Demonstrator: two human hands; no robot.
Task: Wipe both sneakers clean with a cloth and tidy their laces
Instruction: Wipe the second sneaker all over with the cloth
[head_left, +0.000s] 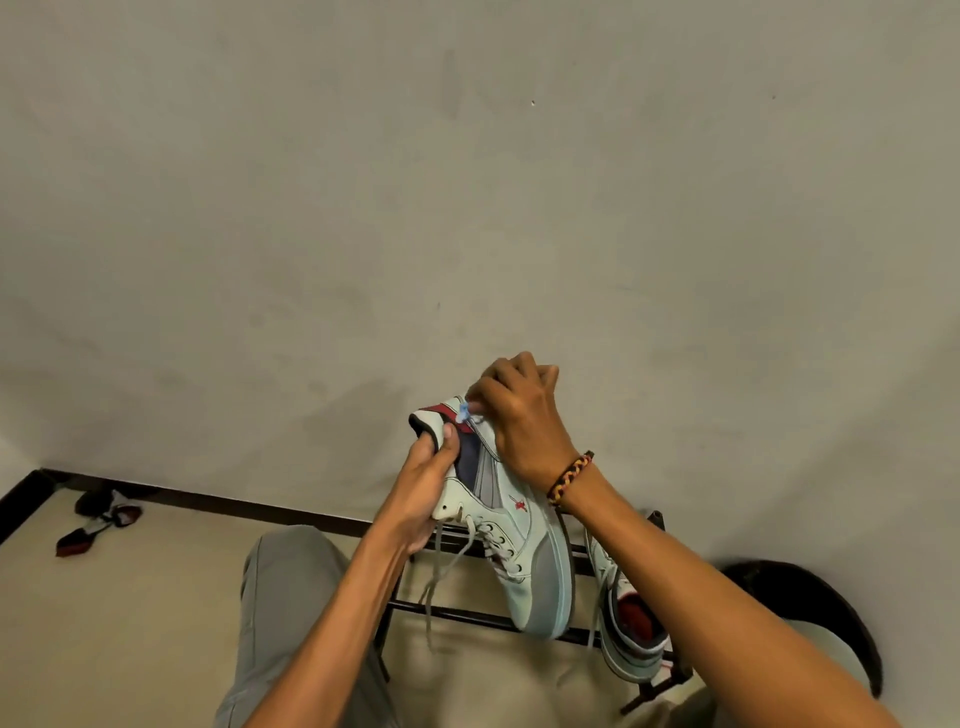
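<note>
Left hand holds pale mint sneaker, grey toe, laces dangling.

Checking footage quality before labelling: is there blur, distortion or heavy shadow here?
Head view: wide-angle bending curves the baseboard and wall; dim warm light; soft shadow on the wall left of the held sneaker; right hand slightly soft, no glare.

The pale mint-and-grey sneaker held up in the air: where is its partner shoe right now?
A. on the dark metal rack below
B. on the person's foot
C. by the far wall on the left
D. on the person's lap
A: the second pale mint sneaker sits on the dark metal rack, below the raised pale mint-and-grey sneaker that the left hand holds.
</note>
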